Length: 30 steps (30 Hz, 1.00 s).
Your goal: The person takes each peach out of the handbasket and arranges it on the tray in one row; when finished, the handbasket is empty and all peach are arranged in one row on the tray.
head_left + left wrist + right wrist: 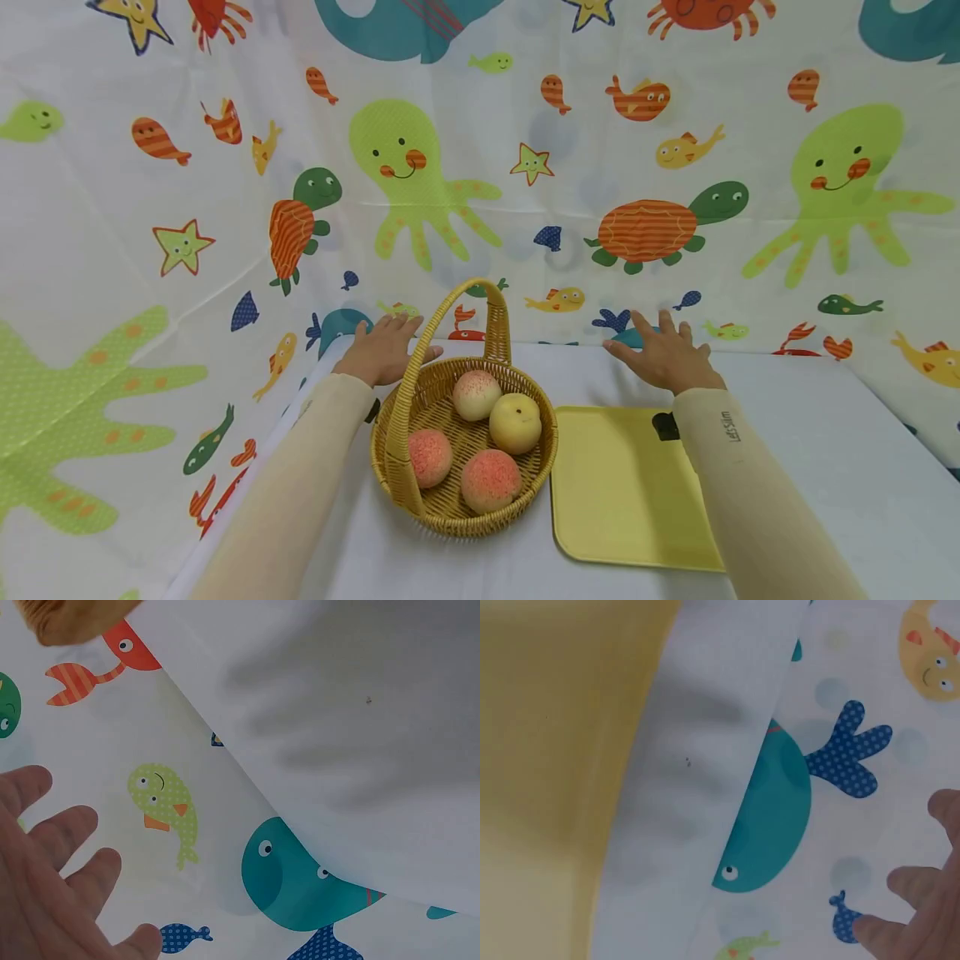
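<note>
A wicker basket [465,525] with a tall arched handle holds several peaches, among them a reddish peach [491,481] at the front and a yellowish peach [515,423] at the right. Behind the basket's left rim, my left hand [382,348] is spread with its fingers straight and holds nothing. My right hand [666,354] hovers past the far edge of a yellow tray [630,492], fingers spread, holding nothing. In the left wrist view the left hand's fingers [79,832] are extended. The right wrist view catches part of the right hand [922,907] and the tray's edge [622,780].
A white table [810,467] lies under the basket and tray, which stand side by side. A white curtain [495,233] printed with sea animals hangs behind the table and along its left side. The basket's handle [405,408] rises close beside the left hand.
</note>
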Tool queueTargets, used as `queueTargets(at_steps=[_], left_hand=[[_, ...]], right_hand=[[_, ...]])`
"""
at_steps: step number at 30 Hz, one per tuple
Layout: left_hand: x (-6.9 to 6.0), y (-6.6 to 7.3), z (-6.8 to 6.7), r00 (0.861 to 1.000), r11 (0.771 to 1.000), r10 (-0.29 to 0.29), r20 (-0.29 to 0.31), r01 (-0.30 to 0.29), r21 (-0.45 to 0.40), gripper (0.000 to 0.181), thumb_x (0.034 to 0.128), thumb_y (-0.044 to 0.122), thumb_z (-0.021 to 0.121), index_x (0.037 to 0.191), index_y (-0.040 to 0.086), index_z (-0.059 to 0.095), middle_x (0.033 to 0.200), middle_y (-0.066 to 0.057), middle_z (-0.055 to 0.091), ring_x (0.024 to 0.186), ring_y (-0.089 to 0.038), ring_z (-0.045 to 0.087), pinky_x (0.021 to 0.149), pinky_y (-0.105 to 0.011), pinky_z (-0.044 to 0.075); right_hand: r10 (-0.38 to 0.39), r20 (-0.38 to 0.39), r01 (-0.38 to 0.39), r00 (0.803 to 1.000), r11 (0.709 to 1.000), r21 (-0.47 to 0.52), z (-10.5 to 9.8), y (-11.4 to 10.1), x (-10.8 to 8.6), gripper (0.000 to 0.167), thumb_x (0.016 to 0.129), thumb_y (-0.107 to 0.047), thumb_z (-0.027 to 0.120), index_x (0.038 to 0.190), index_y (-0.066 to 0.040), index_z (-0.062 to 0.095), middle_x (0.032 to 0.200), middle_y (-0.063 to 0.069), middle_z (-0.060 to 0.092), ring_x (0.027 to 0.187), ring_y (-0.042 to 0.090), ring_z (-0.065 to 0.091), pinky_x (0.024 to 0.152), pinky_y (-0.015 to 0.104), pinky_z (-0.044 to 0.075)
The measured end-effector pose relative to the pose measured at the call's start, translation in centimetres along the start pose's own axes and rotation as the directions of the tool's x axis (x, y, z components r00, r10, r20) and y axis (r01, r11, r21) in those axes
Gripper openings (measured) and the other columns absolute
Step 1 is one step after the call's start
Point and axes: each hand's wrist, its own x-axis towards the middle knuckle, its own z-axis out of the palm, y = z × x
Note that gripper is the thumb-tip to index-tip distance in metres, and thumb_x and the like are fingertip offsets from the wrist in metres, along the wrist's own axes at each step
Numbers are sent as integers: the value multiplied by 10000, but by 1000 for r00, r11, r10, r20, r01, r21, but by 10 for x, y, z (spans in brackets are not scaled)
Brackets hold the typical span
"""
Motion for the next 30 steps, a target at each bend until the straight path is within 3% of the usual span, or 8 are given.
queueTargets(at_steps=[6, 11, 15, 18, 23, 27, 30], left_hand=[[1, 0, 1, 1000, 999, -5, 16, 5, -36, 906, 1003, 738, 387, 1673, 148, 229, 1704, -204, 228, 1567, -437, 191, 1212, -729, 105], [-1, 0, 3, 999, 987, 22, 42, -15, -162, 914, 978, 743, 459, 1666, 173, 266, 1679, -188, 305, 1547, -428, 260, 1211, -665, 245], [-5, -1, 3, 998, 967, 53, 34, -43, -252, 842, 970, 641, 596, 1637, 189, 353, 1638, -140, 407, 1533, -395, 317, 1215, -618, 287], [-9, -3, 3, 997, 951, 67, 30, -55, -306, 800, 971, 576, 644, 1616, 175, 392, 1592, -135, 475, 1486, -401, 401, 1183, -624, 341], [-19, -9, 6, 995, 921, 85, 57, -56, -386, 804, 986, 542, 646, 1608, 105, 382, 1535, -199, 519, 1382, -445, 516, 1104, -620, 442], [-27, -14, 10, 993, 907, 92, 77, -51, -419, 779, 998, 541, 628, 1579, 66, 415, 1453, -237, 576, 1356, -441, 535, 1065, -595, 485], [-32, -18, 14, 992, 889, 88, 89, -38, -457, 712, 1006, 517, 628, 1528, 57, 478, 1370, -235, 628, 1254, -398, 612, 960, -528, 569]], right_hand=[[-39, 16, 38, 999, 998, 54, 0, -9, 1, 1058, 940, -850, 315, 1683, -131, 94, 1673, 362, -41, 1482, 667, 11, 1088, 867, 82], [-126, 48, 115, 991, 975, 189, -1, -28, -1, 1010, 977, -776, 401, 1685, -122, 100, 1695, 324, -5, 1517, 604, 75, 1136, 807, 162], [-216, 60, 192, 974, 941, 278, 1, -46, -2, 935, 998, -678, 506, 1664, -87, 223, 1698, 269, 171, 1538, 517, 181, 1183, 727, 218], [-261, 71, 229, 963, 926, 301, 5, -59, -3, 871, 986, -626, 584, 1635, -105, 327, 1661, 240, 310, 1484, 488, 351, 1161, 673, 334], [-330, 91, 275, 940, 886, 373, 12, -79, -8, 778, 966, -541, 675, 1586, -139, 432, 1565, 258, 452, 1371, 473, 515, 1057, 608, 489], [-383, 96, 312, 919, 853, 419, 18, -93, -12, 694, 956, -459, 720, 1543, -159, 502, 1491, 217, 544, 1332, 427, 565, 1022, 560, 528], [-420, 107, 336, 901, 833, 439, 21, -103, -13, 663, 953, -431, 730, 1521, -151, 532, 1451, 200, 582, 1316, 407, 577, 1018, 546, 530]])
